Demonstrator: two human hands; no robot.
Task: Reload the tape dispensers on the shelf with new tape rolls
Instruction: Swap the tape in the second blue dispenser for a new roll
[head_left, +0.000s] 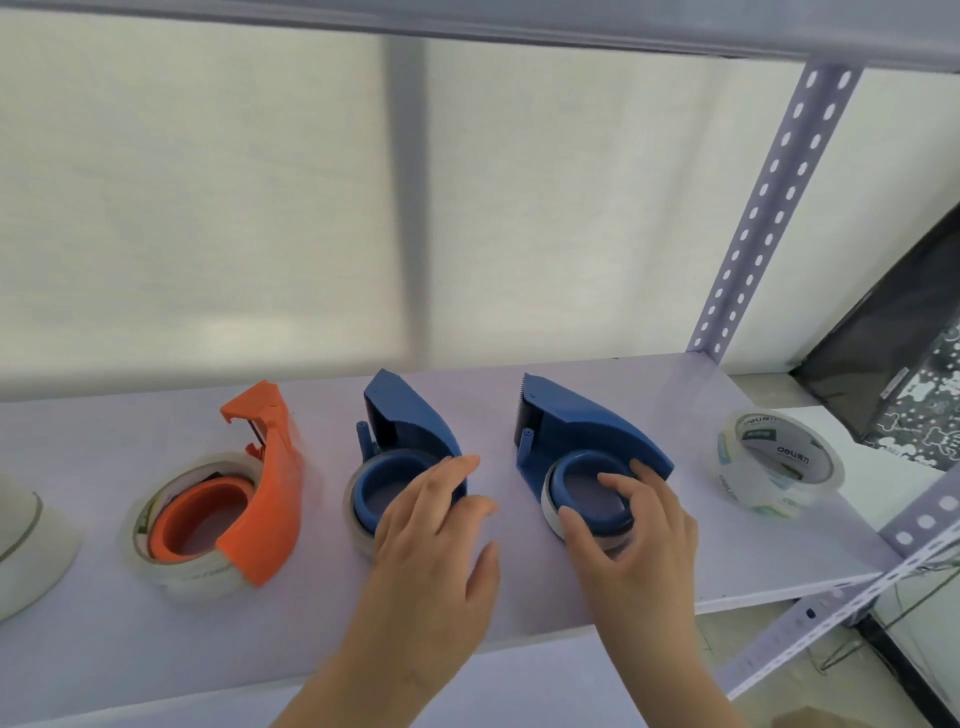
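Observation:
Three tape dispensers lie on their sides on the white shelf (519, 395). The orange dispenser (260, 499) on the left carries a clear tape roll. My left hand (431, 525) rests flat, fingers apart, on the middle blue dispenser (405, 431), covering part of its hub and thin tape roll. My right hand (634, 530) grips the round hub and tape roll of the right blue dispenser (587, 431), thumb at the roll's near edge and fingers inside the hub. A full clear tape roll (779, 462) with green-white label lies loose at the far right.
A perforated metal upright (769, 208) rises at the shelf's back right corner, and another rail (883, 561) crosses the front right. A pale object (26, 540) sits at the left edge. The upper shelf (519, 26) hangs overhead. A dark patterned thing (909, 374) lies beyond the shelf.

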